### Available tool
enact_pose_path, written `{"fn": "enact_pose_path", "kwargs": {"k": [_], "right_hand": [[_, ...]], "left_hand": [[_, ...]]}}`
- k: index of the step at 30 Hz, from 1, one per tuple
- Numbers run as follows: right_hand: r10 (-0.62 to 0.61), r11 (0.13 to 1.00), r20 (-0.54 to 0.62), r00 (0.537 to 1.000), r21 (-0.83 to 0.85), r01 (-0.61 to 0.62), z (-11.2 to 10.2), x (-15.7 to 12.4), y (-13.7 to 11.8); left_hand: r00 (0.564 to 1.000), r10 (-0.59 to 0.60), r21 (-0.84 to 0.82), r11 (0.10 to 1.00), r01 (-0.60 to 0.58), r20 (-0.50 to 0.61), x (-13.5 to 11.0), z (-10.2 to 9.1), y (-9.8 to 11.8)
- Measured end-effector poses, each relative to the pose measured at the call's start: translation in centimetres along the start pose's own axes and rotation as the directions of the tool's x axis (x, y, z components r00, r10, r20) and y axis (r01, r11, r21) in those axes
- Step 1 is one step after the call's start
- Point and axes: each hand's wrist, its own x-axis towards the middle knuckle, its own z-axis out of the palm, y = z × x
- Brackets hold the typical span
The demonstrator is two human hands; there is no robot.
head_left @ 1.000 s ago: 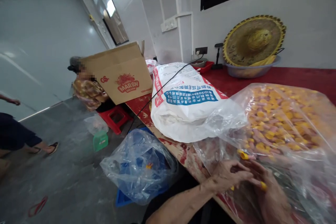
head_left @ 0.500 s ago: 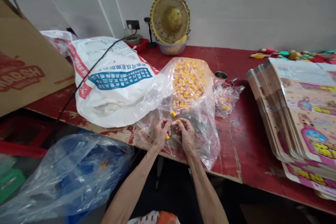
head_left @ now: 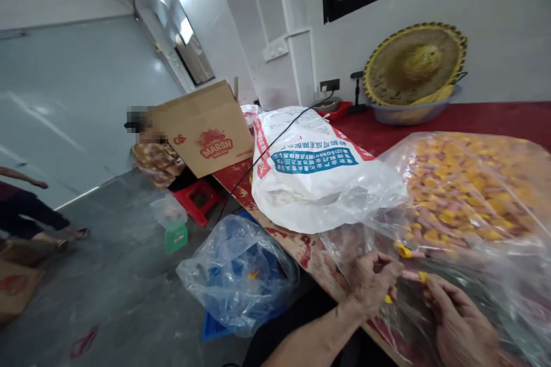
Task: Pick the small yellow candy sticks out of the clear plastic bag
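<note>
My left hand (head_left: 373, 282) is curled at the near edge of the red table (head_left: 482, 117), with a small yellow piece (head_left: 388, 299) showing under its fingers. My right hand (head_left: 454, 321) pinches a small pink and yellow piece (head_left: 415, 276) at its fingertips, close to my left hand. Both hands rest at the mouth of a clear plastic bag (head_left: 465, 195) full of small pink and yellow pieces. Another yellow piece (head_left: 403, 251) lies just above my hands.
A large white printed sack (head_left: 310, 172) lies left of the clear bag, with a black cable (head_left: 275, 140) over it. A cardboard box (head_left: 204, 129), a straw hat (head_left: 415, 66) in a basin, a blue crate under plastic (head_left: 241, 275) and two people at the left are around.
The view has swung back to the left, away from the stacked printed sheets. My hands stay together at the bag's mouth, holding small pieces.
</note>
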Motion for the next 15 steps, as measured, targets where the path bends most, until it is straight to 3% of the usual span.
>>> {"fn": "enact_pose_path", "kwargs": {"k": [4, 6, 7, 9, 10, 12, 15], "right_hand": [[0.056, 0.998, -0.107, 0.993, -0.016, -0.058, 0.6, -0.7, -1.8], [0.034, 0.999, -0.167, 0.985, 0.0, -0.034, 0.9, -0.8, -2.7], [0.022, 1.0, -0.193, 0.981, 0.0, -0.023, 1.0, -0.9, -3.0], [-0.011, 0.999, -0.204, 0.979, -0.04, 0.003, 1.2, -1.1, -3.6], [-0.033, 0.996, -0.191, 0.981, -0.085, 0.017, 1.2, -1.2, -3.8], [-0.074, 0.988, -0.122, 0.99, -0.144, 0.056, 1.3, -1.3, -3.9], [-0.094, 0.983, -0.046, 0.994, -0.16, 0.085, 1.3, -1.1, -3.6]], "left_hand": [[1.0, 0.007, 0.061, 0.998, -0.006, -0.028, 0.0, -0.8, 0.8], [0.99, 0.141, 0.238, 0.962, -0.134, -0.014, 0.1, -1.5, 1.8], [0.971, 0.237, 0.365, 0.902, -0.232, 0.031, 0.1, -1.8, 2.3], [0.908, 0.357, 0.609, 0.677, -0.413, 0.219, 0.1, -1.9, 3.2], [0.881, 0.34, 0.697, 0.542, -0.47, 0.33, 0.1, -1.8, 3.5], [0.851, 0.194, 0.787, 0.323, -0.525, 0.488, 0.4, -1.2, 4.2], [0.786, 0.112, 0.753, 0.23, -0.616, 0.608, 1.2, -0.4, 5.1]]}}
